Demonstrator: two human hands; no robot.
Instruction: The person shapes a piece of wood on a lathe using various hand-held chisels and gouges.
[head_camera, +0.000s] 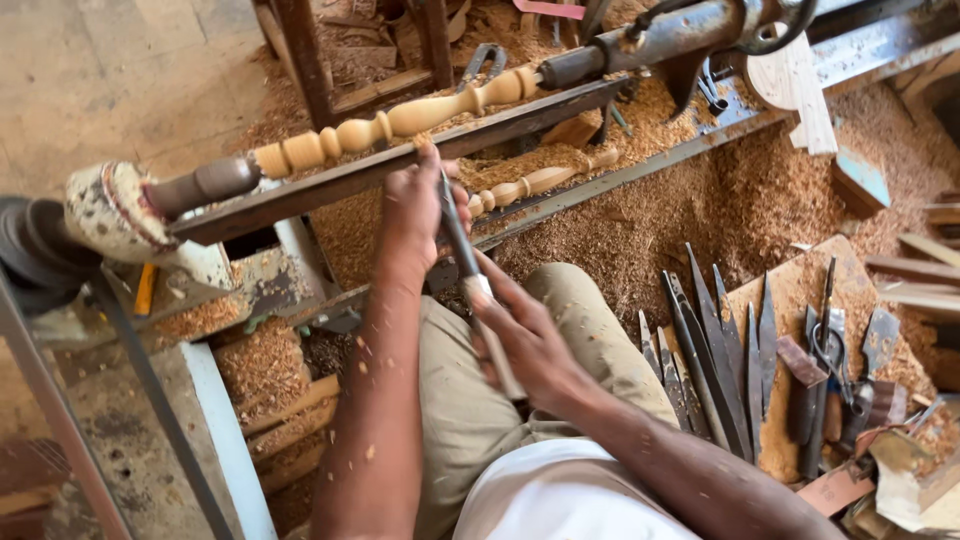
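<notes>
A pale turned wooden spindle (400, 118) is mounted on a lathe, running from lower left to upper right. A dark metal tool rest bar (330, 182) lies just in front of it. My left hand (415, 210) presses a long turning chisel (455, 240) down on that bar, its tip at the spindle. My right hand (525, 345) grips the chisel's wooden handle near my lap.
Sawdust covers the lathe bed (640, 170) and floor. A second finished spindle (535, 182) lies below the bar. Several chisels and blades (715, 370) lie on a board at my right, with calipers (830, 350). The headstock (120, 215) is at left, the tailstock (670, 35) at upper right.
</notes>
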